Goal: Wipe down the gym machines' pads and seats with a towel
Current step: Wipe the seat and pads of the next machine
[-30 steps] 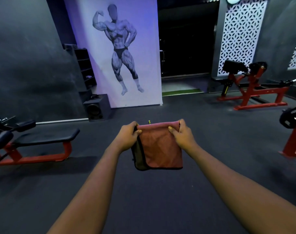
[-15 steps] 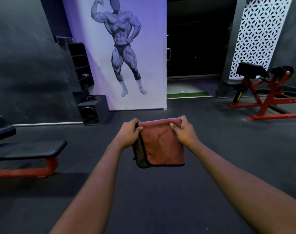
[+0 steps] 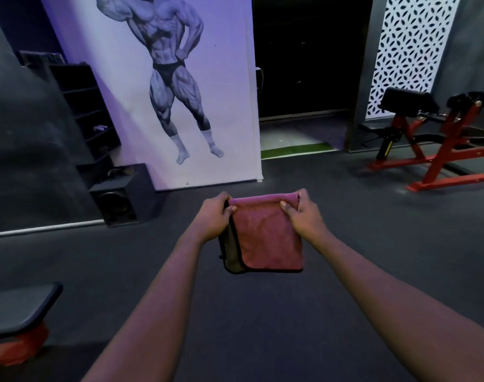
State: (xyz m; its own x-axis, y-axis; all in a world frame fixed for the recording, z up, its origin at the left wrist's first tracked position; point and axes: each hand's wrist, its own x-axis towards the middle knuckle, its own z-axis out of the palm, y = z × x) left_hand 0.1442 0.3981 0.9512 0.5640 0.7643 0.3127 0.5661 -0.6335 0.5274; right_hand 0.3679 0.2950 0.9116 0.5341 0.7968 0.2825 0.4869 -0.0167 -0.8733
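Folded red towel (image 3: 268, 238), held out in front of me above the dark floor (image 3: 263, 326). My left hand (image 3: 214, 219) pinched its upper left corner and my right hand (image 3: 304, 216) its upper right, each thumb on the near face. The towel hung below both grips, and an olive layer showed along its left edge. A black bench pad (image 3: 17, 307) lay at lower left, well apart from the towel.
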